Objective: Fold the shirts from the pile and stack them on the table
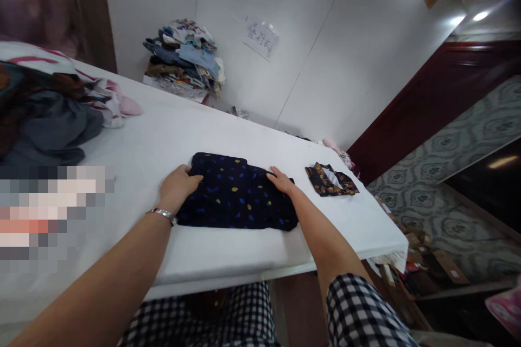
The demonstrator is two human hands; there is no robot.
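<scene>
A dark navy garment (238, 192) with blue and yellow spots lies folded on the white table (171, 135) in front of me. My left hand (177, 187) rests on its left edge, fingers curled over the cloth; a silver bracelet sits on that wrist. My right hand (280, 180) lies flat on the garment's right edge with fingers stretched out. Neither hand lifts the cloth.
A small folded dark patterned cloth (331, 180) lies to the right near the table end. A stack of folded clothes (183, 59) stands at the far wall. A loose heap of clothes (49, 108) fills the left. Boxes (423, 260) sit on the floor at right.
</scene>
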